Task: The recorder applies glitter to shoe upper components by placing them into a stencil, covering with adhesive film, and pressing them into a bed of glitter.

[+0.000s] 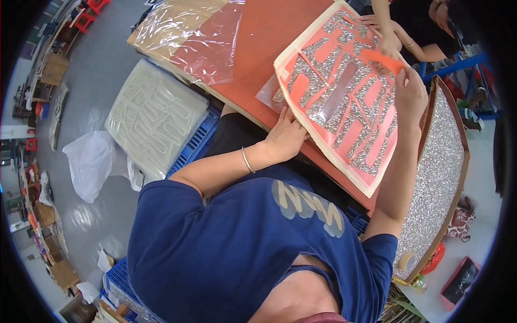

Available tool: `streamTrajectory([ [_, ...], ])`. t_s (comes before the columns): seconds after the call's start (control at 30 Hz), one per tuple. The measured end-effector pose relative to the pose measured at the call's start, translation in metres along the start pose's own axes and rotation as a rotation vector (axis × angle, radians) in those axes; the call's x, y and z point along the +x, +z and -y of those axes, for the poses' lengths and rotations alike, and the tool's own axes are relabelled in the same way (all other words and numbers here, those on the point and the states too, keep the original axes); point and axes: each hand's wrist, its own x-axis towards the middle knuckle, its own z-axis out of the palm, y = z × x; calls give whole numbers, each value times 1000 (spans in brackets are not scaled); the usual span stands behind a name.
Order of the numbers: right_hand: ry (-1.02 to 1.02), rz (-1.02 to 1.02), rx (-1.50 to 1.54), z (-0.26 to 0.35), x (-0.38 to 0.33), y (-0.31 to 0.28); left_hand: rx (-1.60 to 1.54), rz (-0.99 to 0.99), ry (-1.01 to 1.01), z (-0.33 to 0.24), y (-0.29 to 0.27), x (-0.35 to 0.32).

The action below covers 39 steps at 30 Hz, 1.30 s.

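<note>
My left hand (287,135) grips the near left edge of a stencil-like sheet (371,185) with a cream border and coral shapes. Silver glitter material (322,69) shows between those shapes. My right hand (412,96) is raised over the sheet's right side, its fingers closed on a flat orange piece (391,63) that is slightly blurred. Another person's hand (389,46) is just beyond that piece, and a second hand (370,21) of theirs touches the sheet's far edge. A clear purplish strip (340,91) lies across the middle of the sheet.
Under the sheet is a red-brown table (264,40), with clear plastic film (212,48) at its far left. A stack of pale embossed sheets (156,118) rests on a blue crate (195,144) to the left. Glitter-covered material (436,172) fills a brown-edged board at right.
</note>
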Motion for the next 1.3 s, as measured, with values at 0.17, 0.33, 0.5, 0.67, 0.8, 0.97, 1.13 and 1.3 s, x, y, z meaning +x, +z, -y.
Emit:
streamTrajectory([
  [0.17,-104,80,23,7,-53,-17,209,-21,-30,-23,-16,14],
  [0.33,194,-358,-8,-66,-89,-78,192,-48,17,-18,-23,11],
  [0.5,125,299,-265,-181,-205,-68,-108,43,203,-32,0,19],
  [0.67,115,390,258,-49,-209,-37,-248,133,280,-44,16,23],
  [0.8,-99,553,244,46,-206,-31,-458,173,202,-49,22,26],
  [0.97,-181,533,153,33,-208,-18,-274,184,250,-52,33,19],
  [1.13,-243,453,159,0,-163,-34,-30,191,301,-53,30,13],
  [1.3,385,209,492,-39,-113,-88,41,309,271,-34,10,8],
])
